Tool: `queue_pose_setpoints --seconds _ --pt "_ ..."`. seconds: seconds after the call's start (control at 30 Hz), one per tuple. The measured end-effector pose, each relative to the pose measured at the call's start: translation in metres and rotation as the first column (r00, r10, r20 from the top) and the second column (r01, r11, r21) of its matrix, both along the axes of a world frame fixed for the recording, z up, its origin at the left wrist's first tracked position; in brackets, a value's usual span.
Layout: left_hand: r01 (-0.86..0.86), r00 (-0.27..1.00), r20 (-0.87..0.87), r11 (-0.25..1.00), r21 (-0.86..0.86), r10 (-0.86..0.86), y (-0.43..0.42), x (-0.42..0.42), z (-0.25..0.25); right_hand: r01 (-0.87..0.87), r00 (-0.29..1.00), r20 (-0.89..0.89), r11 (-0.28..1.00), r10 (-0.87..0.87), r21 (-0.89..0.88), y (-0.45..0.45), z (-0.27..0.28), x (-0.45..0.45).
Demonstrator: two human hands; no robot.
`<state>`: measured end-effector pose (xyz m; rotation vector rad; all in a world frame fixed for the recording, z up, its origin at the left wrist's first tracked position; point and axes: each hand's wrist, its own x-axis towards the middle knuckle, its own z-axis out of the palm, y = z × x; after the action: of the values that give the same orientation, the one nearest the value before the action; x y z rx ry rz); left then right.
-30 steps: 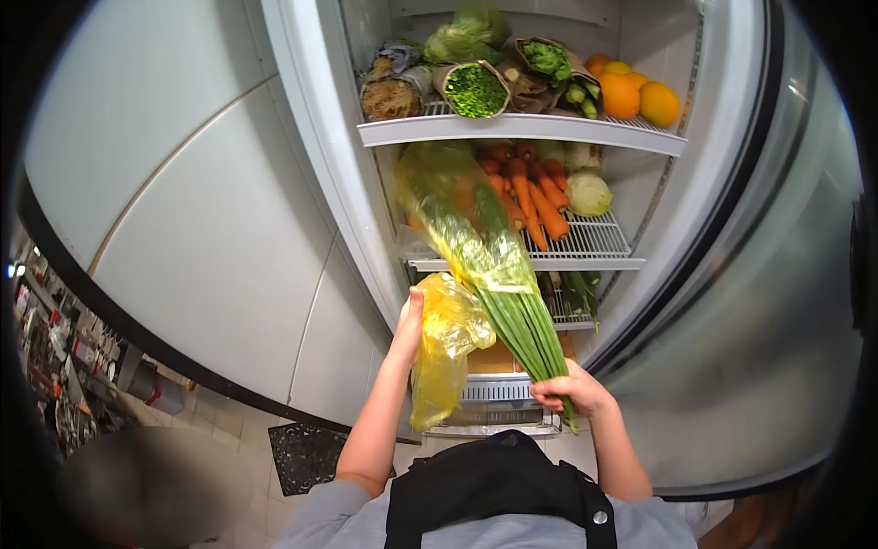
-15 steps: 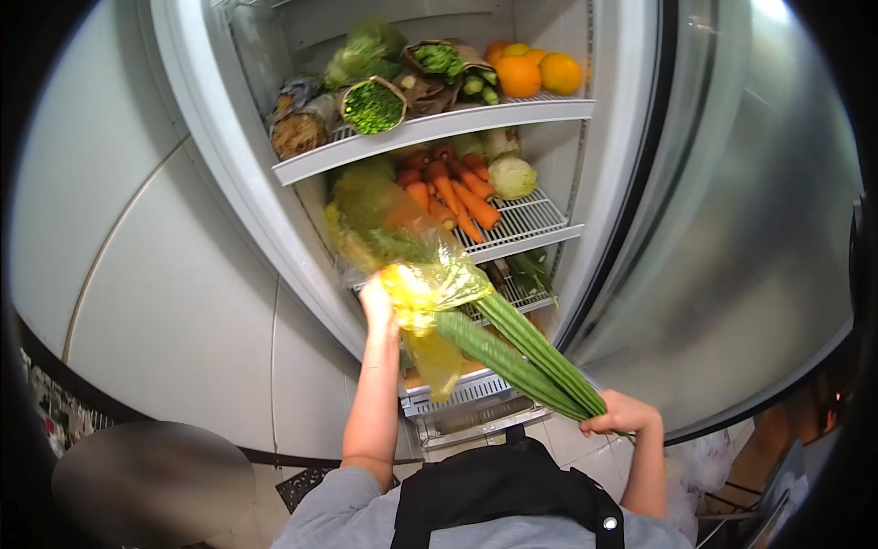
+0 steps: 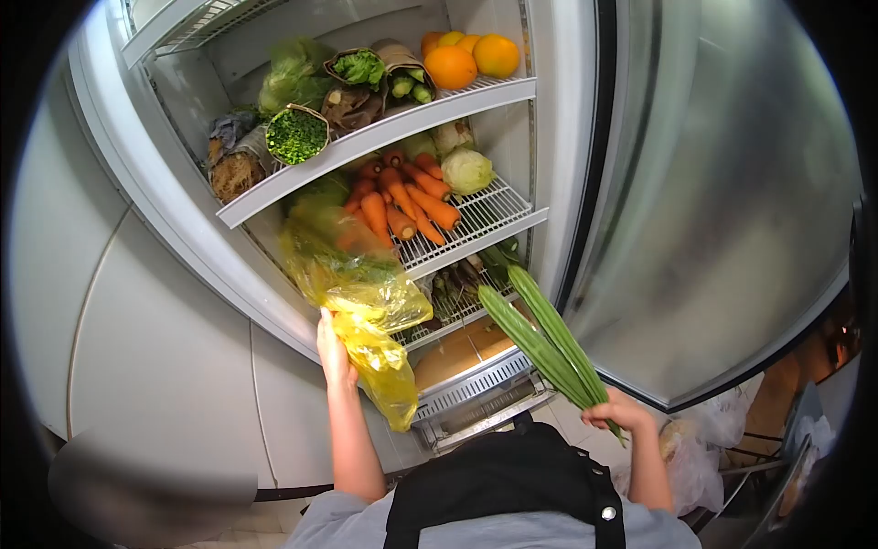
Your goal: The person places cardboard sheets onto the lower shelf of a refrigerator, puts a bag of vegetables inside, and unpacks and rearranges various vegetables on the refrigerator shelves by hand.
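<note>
My left hand grips a yellow translucent plastic bag in front of the fridge's middle shelf; the bag's upper part reaches onto that shelf, left of the carrots. Its loose end hangs beside my fingers. Low at the right, my right hand is closed round the narrow ends of long green ridged vegetables. Their thicker ends point up and left toward the lower shelf. These vegetables are outside the bag and apart from it.
The upper shelf holds wrapped greens, a leafy head and oranges. A pale cabbage sits beside the carrots. The glass door stands open at the right. Plastic bags lie on the floor at lower right.
My right hand has drawn the long green vegetables out of the yellow bag, down and to the right. My left hand still holds the bag. The view has shifted, so the fridge appears further left.
</note>
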<state>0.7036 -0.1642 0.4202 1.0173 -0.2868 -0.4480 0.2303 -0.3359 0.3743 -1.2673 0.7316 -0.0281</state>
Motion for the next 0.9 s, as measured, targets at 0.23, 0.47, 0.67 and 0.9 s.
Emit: queue_pose_setpoints --seconds 0.23,0.47,0.67,0.9 --pt "-0.258 0.959 0.163 0.954 0.155 0.233 0.028 -0.04 0.003 0.054 0.995 0.087 0.998 -0.051 -0.035 -0.1 -0.016 0.148" --pt "-0.401 0.915 0.122 0.892 0.208 0.384 0.068 -0.062 -0.005 0.031 0.998 0.059 0.999 -0.032 0.028 -0.226 -0.033 0.283" --pt "-0.531 0.847 0.079 0.826 0.188 0.526 0.085 -0.084 -0.012 0.223 0.973 0.107 0.957 -0.206 -0.185 -0.257 -0.055 0.345" --pt "-0.511 0.857 0.178 0.841 0.178 0.483 0.075 -0.089 -0.009 -0.185 0.98 -0.161 0.247 0.114 -0.951 -0.284 -0.098 0.343"
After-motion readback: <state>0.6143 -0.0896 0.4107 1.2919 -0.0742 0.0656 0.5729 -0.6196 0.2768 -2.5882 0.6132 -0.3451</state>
